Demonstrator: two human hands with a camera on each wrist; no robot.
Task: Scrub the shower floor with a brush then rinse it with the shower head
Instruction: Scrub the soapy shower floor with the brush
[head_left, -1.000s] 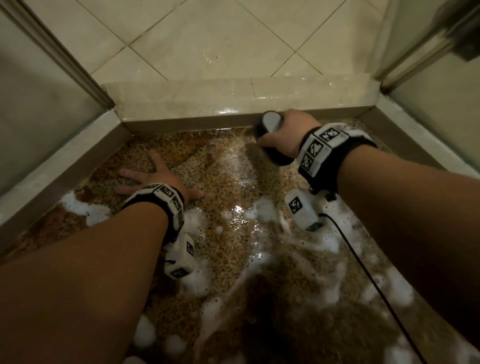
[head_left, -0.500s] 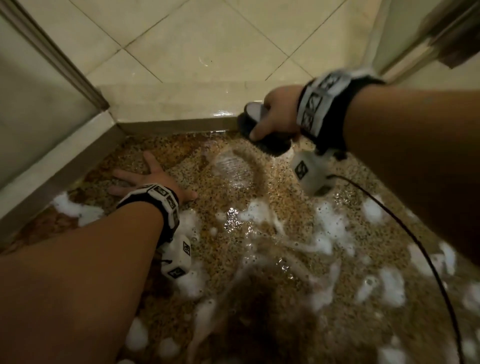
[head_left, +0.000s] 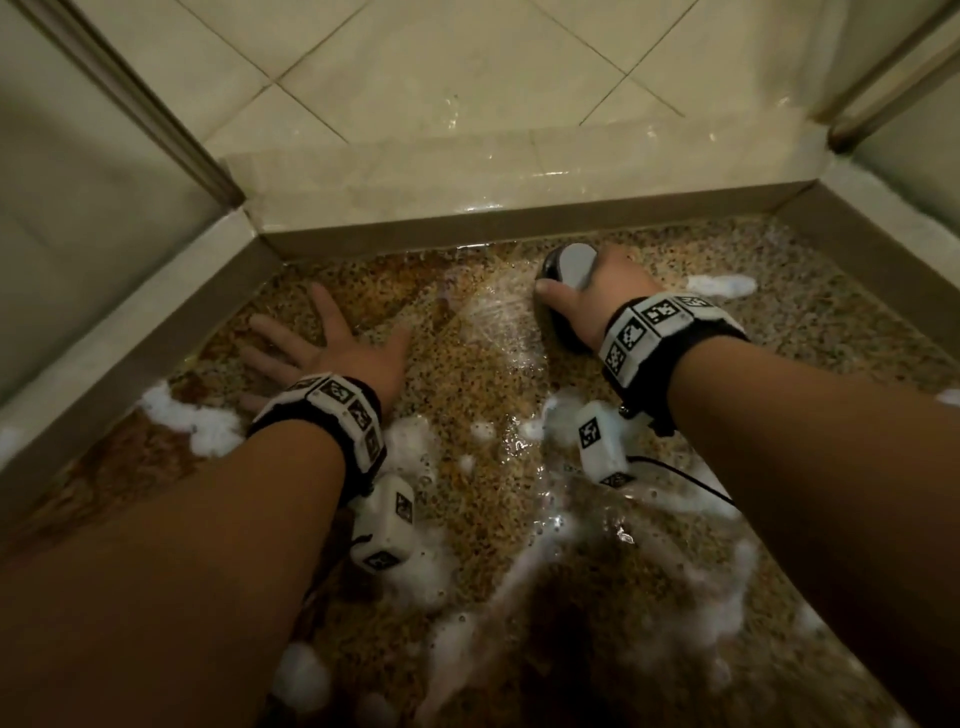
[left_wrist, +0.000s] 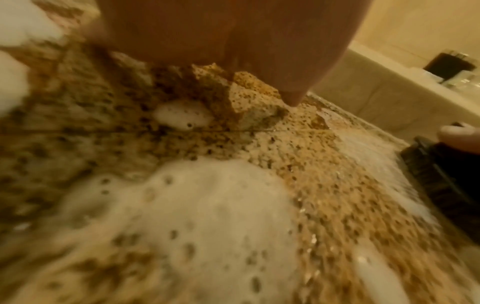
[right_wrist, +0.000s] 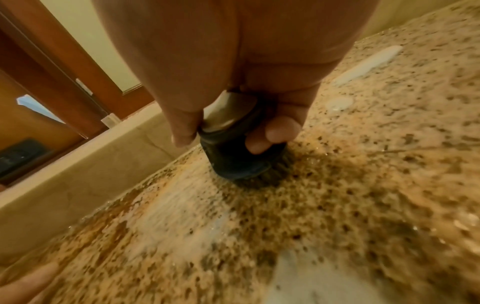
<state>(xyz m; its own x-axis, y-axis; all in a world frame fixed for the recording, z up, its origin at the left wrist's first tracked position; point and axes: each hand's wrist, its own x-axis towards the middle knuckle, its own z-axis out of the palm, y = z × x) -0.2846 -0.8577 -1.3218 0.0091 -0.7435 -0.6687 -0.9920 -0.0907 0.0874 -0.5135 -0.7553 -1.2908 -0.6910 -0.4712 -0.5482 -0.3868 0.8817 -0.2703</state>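
The speckled brown shower floor (head_left: 493, 467) is wet and streaked with white foam (head_left: 415, 571). My right hand (head_left: 587, 296) grips a round black brush (head_left: 569, 270) with a grey top, bristles down on the floor near the far curb; in the right wrist view my thumb and fingers (right_wrist: 275, 131) wrap the brush (right_wrist: 233, 156). My left hand (head_left: 332, 343) lies flat on the floor at the left, fingers spread. In the left wrist view the thumb tip (left_wrist: 291, 96) touches the wet stone and the brush (left_wrist: 441, 174) shows at the right edge. No shower head is visible.
A low pale curb (head_left: 519, 182) bounds the floor at the far side, with cream tiles (head_left: 415, 62) beyond. Glass walls with metal frames stand left (head_left: 104, 208) and right (head_left: 909, 104). A black cable (head_left: 691, 478) trails from my right wrist camera over the foam.
My right hand lifted the brush off the floor half a second ago and has now brought it back down near the curb. The left hand has stayed flat in place.
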